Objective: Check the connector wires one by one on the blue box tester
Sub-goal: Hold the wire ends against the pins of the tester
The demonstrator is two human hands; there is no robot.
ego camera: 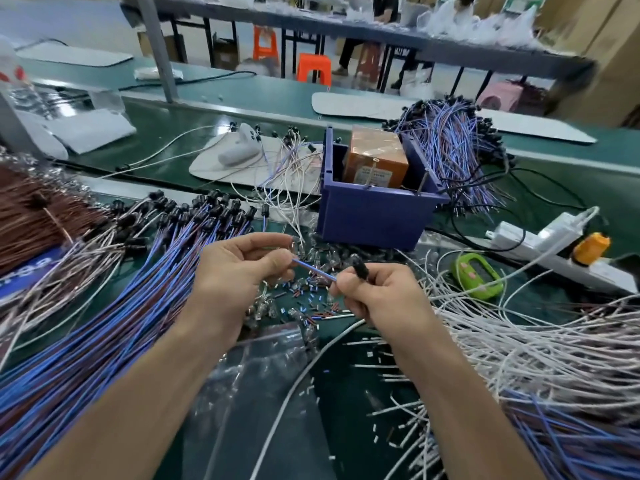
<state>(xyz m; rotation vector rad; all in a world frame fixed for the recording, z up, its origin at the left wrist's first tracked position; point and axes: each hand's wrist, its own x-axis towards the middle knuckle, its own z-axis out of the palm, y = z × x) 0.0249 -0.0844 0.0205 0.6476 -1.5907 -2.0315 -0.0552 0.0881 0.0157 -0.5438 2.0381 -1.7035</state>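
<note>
One connector wire (313, 269), blue with a black connector (360, 270) at its end, stretches between my two hands low in the middle. My left hand (239, 271) pinches the wire's free end. My right hand (377, 296) grips the end by the black connector. Behind them stands the blue box tester (370, 216), open on top, with an orange block (375, 157) inside. A large fan of blue and brown connector wires (114, 306) lies at the left, their black connectors pointing toward the box.
A second bundle of blue wires (450, 147) lies behind the box at right. White wires (519, 341) spread at right. Small glass bulbs and cut wire bits (304, 299) litter the green mat. A green counter (478, 275) and a white power strip (554, 247) sit right.
</note>
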